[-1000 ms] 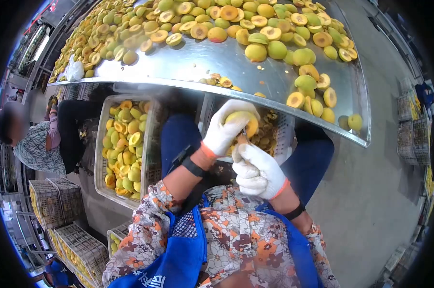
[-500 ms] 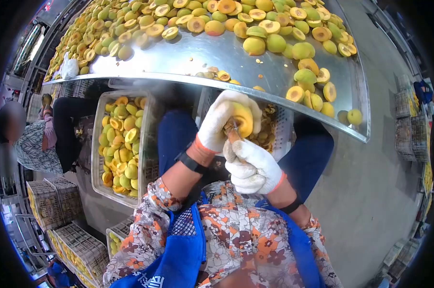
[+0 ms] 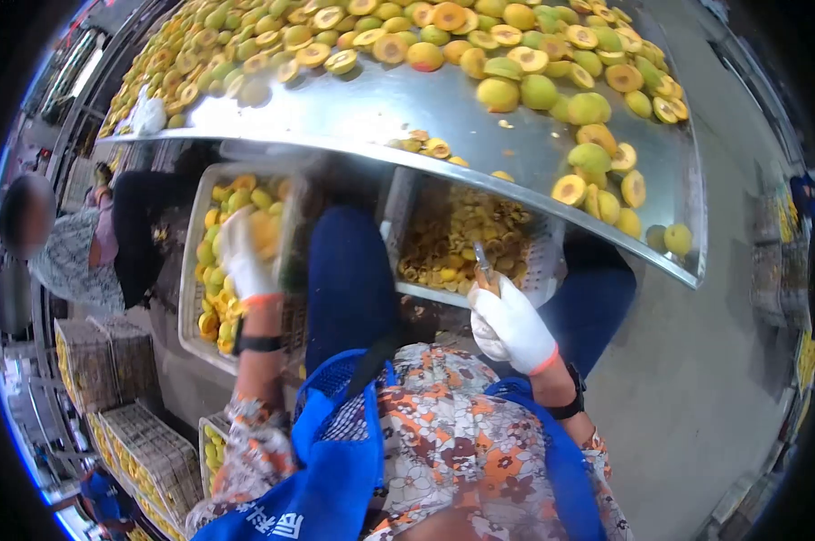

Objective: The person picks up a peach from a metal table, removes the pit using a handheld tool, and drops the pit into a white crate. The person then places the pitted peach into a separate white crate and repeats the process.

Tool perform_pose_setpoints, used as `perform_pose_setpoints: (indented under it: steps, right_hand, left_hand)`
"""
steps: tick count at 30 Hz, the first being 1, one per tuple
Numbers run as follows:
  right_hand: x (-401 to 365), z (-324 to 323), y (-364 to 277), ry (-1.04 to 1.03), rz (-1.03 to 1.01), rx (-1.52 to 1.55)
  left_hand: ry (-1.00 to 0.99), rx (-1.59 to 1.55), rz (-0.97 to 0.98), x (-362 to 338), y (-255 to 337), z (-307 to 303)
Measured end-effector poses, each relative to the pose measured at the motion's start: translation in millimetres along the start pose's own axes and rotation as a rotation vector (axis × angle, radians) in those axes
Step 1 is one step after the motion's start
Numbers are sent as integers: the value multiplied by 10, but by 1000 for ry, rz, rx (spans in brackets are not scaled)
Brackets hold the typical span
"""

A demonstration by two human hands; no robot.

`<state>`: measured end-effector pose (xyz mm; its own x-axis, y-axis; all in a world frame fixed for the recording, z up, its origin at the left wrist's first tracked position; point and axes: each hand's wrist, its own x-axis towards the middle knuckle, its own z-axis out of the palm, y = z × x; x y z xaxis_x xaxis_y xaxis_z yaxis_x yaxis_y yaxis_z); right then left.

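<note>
My left hand (image 3: 240, 257), in a white glove and blurred by motion, is over a pale plastic crate (image 3: 191, 311) of peach halves. A blurred orange-yellow peach half (image 3: 265, 234) is against its palm side; the fingers look curled around it, though their outline is smeared. My right hand (image 3: 513, 326), also gloved in white, is closed around a small wooden-handled pitting tool (image 3: 485, 269). The tool's narrow metal tip points up and away from me, above a second crate (image 3: 439, 295) holding brown-yellow pits and scraps (image 3: 457, 230).
A metal table (image 3: 362, 122) heaped with halved peaches (image 3: 389, 47) stands ahead, its raised edge above the crates. A white plastic bag (image 3: 147, 114) lies on it. Another person (image 3: 78, 261) sits at left. Stacked crates (image 3: 146, 455) stand at lower left, others (image 3: 780, 279) at right.
My left hand has moved left from in front of my chest to above the crate, with the peach half. My right hand has shifted slightly right with the tool, away from the fruit.
</note>
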<state>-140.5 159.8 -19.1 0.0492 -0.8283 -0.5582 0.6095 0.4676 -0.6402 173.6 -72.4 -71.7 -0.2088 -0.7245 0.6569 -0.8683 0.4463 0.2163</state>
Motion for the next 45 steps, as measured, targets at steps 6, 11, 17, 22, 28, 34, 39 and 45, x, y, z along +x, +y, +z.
perform_pose_setpoints:
  steps: [6,11,17,22,28,34,39,45]
  right_hand:
    - [-207,-558,-506,480,-537,-245]
    - [-200,-1440,-1245,1245,-745,-1337]
    - [194,-2444,-1412,1241,-466,-1578]
    - [418,-1655,-1498,967,-540,-1372]
    - [867,-1008,-1375,671,-896,-1330]
    - [-37,-1397,-1585,1099,-909,-1287]
    - [-644,-1719,-1506,1261,-849,-1162]
    - [-447,-1542,-1293,1065,-1002,-1041]
  left_hand:
    - [-139,236,-578,-851,-1781,-422]
    - [-670,569,-403,-2290,-3304,37]
    - [-303,270,-996,-1582,-2476,-21]
    - [-21,50,-635,-420,-1674,250]
    - [-57,-722,-236,1015,898,676]
    - [-374,-768,353,1367,2453,870]
    - [-449,-702,553,1397,3155,1139]
    - [-431,-488,604,1524,3854,1571]
